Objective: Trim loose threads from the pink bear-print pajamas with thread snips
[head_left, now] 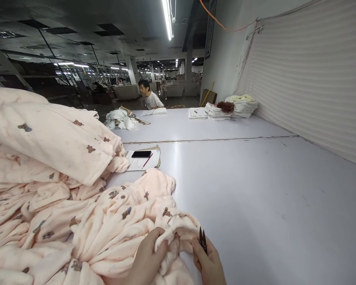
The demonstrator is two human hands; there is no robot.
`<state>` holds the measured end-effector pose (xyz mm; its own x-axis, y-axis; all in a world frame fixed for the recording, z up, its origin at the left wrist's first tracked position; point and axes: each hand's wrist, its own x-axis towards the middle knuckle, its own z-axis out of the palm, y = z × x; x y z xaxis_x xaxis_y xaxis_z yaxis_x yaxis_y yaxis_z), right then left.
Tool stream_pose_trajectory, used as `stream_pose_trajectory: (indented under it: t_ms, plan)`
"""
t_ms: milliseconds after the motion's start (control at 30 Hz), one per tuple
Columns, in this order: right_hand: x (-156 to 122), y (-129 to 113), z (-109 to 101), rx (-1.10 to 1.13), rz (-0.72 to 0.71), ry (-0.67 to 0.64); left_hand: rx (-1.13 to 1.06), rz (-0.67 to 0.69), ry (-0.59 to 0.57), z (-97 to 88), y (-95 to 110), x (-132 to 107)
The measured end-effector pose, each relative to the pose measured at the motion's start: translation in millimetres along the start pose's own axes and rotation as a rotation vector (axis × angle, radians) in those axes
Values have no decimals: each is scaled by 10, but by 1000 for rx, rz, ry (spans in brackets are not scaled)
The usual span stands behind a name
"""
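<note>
Soft pale pink fabric point(121, 233) with small printed bears lies gathered in folds over the near left of the table. My left hand point(150, 255) is closed on a bunched edge of it, thumb on top. Just to the right, my right hand point(207, 261) is closed around small dark thread snips point(203, 240), whose pointed blades stick up past the fingers. The thumb and fingers of that hand also touch the fabric's edge. A fold of the cloth spans the gap between both hands.
A tall heap of the same fabric point(47, 134) rises at left. Beyond it lie a phone point(141, 154) and red pen point(147, 160) on papers. Farther back are white scraps point(121, 118), cloth stacks point(243, 107) and a person point(151, 97). A quilted sheet point(311, 75) covers the right wall.
</note>
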<state>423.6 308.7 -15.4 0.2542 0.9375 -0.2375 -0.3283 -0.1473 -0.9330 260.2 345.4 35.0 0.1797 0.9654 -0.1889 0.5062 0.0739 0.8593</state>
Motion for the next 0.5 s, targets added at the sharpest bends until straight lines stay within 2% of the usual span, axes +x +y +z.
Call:
stream_pose_trajectory:
  t_ms: [100,167,200,300,500]
  plan:
    - [31,-100,-46,-244,-164,12,33,116,217,10,-38,-53]
    - [41,-176,-42,-406,-251,-64,-72,98,332,11,-45,-56]
    - [37,-203,-26,-470,-291,-117,-159,69,344,12,-44,-49]
    - [-6,-223,83,-577,-420,-190,-446,6,271,28,-34,-11]
    - [-54,-199,332,-651,-532,-96,-765,-83,125,45,-127,20]
